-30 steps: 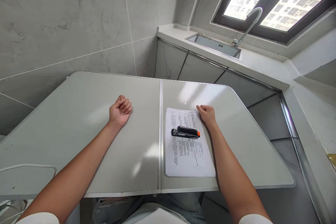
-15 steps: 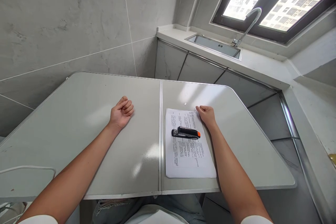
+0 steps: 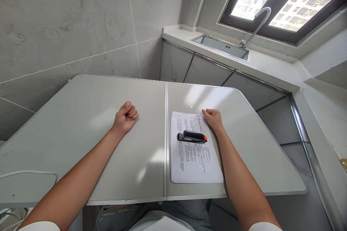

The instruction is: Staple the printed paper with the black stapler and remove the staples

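A printed sheet of paper [image 3: 193,158] lies on the grey folding table [image 3: 81,122], right of its centre seam. A black stapler with an orange end [image 3: 192,136] rests across the sheet. My right hand [image 3: 214,118] lies at the paper's far right corner, fingers curled into a loose fist, nothing visible in it. My left hand [image 3: 125,117] rests on the bare left half of the table, its fingers curled shut with nothing in them. Both forearms lie on the tabletop.
A small white scrap [image 3: 191,107] lies beyond the paper. A steel sink [image 3: 221,46] with a curved tap [image 3: 257,23] sits in the counter under the window at the back right. Tiled wall runs behind the table. A white wire frame [image 3: 29,173] shows at the lower left.
My left hand has curled a little tighter into a fist. The view has shifted very slightly; the paper, the stapler and my right hand stay put.
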Demonstrator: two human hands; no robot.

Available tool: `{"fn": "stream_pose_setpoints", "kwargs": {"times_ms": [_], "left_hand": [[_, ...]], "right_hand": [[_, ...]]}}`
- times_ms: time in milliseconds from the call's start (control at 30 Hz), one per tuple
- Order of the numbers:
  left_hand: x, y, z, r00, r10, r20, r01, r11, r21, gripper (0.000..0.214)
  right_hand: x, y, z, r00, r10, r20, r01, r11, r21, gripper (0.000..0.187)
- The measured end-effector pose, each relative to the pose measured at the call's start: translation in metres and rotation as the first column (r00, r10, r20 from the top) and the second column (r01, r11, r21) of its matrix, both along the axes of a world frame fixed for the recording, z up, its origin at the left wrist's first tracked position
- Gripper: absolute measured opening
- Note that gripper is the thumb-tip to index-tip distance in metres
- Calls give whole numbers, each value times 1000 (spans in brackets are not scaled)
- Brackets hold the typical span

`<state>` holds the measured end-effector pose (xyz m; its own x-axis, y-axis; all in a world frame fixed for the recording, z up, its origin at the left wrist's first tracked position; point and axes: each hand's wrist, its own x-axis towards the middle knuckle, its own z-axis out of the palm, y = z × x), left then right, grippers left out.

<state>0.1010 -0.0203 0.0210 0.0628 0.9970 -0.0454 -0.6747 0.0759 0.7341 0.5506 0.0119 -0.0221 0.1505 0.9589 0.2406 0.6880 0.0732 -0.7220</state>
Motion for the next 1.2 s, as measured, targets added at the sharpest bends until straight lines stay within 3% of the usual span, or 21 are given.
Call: {"fn": "stream_pose_setpoints", "kwargs": {"times_ms": [533,933,1067,1200], "left_hand": [[-1,-1,0,999,-14,-40,14,1000,17,55],[0,-2,2,1000,11,-8,-11,999,-51,55],[0,-1,2,1000,15,0,-15,998,-59,54],[1,-1,1,1000,28,3,-27,995,-92,54]], "right_hand": [[-3,-1,2,996,-24,90,26,999,-18,49],[-6,-3,7,999,7,34,-9,997,74,49],[-9,-12,18,990,98,102,-109,988,109,55],[-15,-25,36,928,357,107,-360,933,13,58]]}}
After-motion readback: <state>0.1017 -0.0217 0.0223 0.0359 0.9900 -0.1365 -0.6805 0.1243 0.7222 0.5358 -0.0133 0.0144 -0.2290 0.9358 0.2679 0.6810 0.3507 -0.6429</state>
